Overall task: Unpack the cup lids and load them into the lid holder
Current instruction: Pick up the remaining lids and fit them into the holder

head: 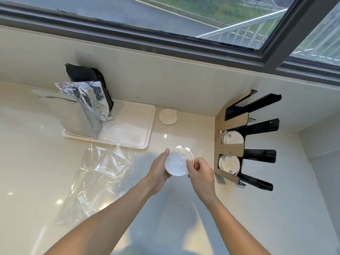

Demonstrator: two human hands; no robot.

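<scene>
lid stack held above counter

left hand (pixel 157 169) cups one lid stack (pixel 177 163); right hand (pixel 199 171) pinches its rim. one clear wrapper (pixel 95 170) left. lid holder (pixel 239 142): two slots loaded. one loose lid (pixel 168 116), two foil bags (pixel 86 105) beyond. no legible writing.

Both bare forearms reached up from the bottom edge and converged near the middle of the view. The left hand (pixel 158 169) was turned with its palm toward the right, fingers curved upward and cupping the left rim of a stack of white lids (pixel 176 163), its grip wrapping the stack from below and the side. The right hand (pixel 199 172) faced it from the other side, thumb and curled fingers pinching the stack's right edge. The 2 wrists were well apart.
</scene>
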